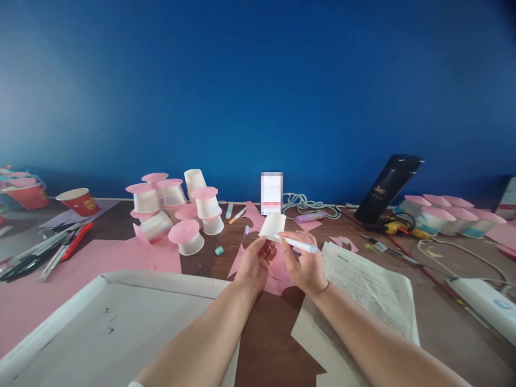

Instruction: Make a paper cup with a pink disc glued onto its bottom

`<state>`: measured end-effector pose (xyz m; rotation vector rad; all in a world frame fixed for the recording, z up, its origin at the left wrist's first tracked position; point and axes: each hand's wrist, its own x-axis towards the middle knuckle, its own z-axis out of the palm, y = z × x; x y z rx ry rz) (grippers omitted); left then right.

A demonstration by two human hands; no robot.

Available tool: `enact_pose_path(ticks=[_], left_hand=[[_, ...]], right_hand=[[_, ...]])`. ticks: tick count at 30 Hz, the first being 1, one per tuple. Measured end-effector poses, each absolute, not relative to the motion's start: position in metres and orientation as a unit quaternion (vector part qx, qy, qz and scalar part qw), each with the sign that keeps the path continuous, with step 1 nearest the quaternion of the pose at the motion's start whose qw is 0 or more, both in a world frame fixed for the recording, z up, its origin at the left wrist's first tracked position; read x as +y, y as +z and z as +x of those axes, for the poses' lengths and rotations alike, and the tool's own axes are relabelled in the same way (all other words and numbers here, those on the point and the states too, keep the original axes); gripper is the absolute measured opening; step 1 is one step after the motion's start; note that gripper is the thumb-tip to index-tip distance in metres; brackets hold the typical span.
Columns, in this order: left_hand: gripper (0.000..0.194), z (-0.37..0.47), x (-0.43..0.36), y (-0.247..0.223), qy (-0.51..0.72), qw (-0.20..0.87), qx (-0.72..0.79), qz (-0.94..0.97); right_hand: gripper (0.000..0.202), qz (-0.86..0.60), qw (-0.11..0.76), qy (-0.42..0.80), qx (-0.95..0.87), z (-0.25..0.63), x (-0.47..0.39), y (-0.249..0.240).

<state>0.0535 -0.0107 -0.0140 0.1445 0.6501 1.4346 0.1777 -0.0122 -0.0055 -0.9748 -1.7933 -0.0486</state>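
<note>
- Far left, a red paper cup (79, 203) stands behind a red-handled tool (76, 242).
- Next, white paper cups with pink paper discs (184, 230) stand grouped, some stacked, at the edge of a pink paper sheet (121, 257).
- At centre, the left hand (255, 264) has thumb and fingers closed around the near end of a white paper cup (274, 223), which tilts with its long axis pointing away and slightly right.
- Just right of it, the right hand (303, 263) pinches a white pen (300, 244). The pen lies crosswise to the cup, its left end at the cup's near end; whether they touch, I cannot tell. The left hand is nearer the cup.
- Under the right forearm lies a printed sheet (373, 287).
- Beyond, a black tumbler (385, 188) leans beside more disc-topped cups (437, 219).
</note>
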Motion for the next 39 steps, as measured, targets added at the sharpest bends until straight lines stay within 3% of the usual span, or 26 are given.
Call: enact_pose_path(ticks=[7, 39], left_hand=[[0.007, 0.0534, -0.0120, -0.0130, 0.644, 0.698, 0.306, 0.072], [0.004, 0.0534, -0.0128, -0.0126, 0.640, 0.703, 0.300, 0.081]], right_hand=[[0.017, -0.430, 0.564, -0.010, -0.705, 0.1815, -0.0060, -0.0059], [0.017, -0.439, 0.544, -0.005, -0.715, 0.1814, -0.0084, -0.0043]])
